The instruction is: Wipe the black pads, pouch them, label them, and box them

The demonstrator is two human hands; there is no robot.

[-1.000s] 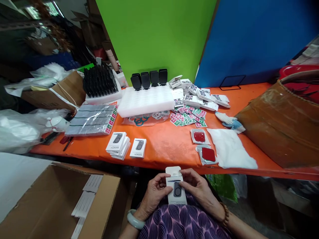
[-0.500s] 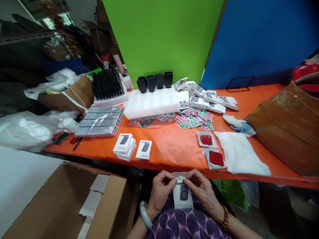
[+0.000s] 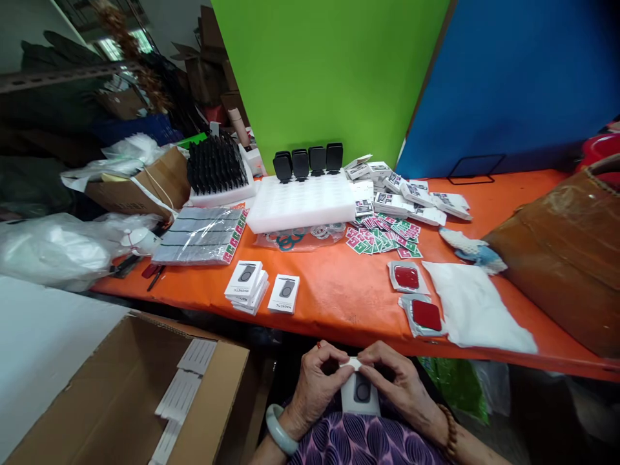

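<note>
Over my lap stands a small white box (image 3: pixel 361 395) printed with a dark rounded device. My left hand (image 3: pixel 317 378) pinches the left corner of its top end, thumb and forefinger together. On the opposite corner my right hand (image 3: pixel 394 378) does the same. The box's top flap (image 3: pixel 352 363) lies folded down between my thumbs, partly covered by them. On the table ahead are a stack of similar white boxes (image 3: pixel 245 284) and a single one (image 3: pixel 283 294) beside it.
The orange table (image 3: pixel 334 290) carries a white foam tray (image 3: pixel 303 205) with black stands, loose printed cards (image 3: pixel 385 234), a pile of small boxes (image 3: pixel 407 197), red pads in wrappers (image 3: pixel 405 278) and a white pouch (image 3: pixel 479 303). An open carton (image 3: pixel 97 394) stands lower left.
The box's top flap stood up before; now it is folded down under my thumbs. Both hands and the box sit slightly lower in view, and the camera has shifted a little.
</note>
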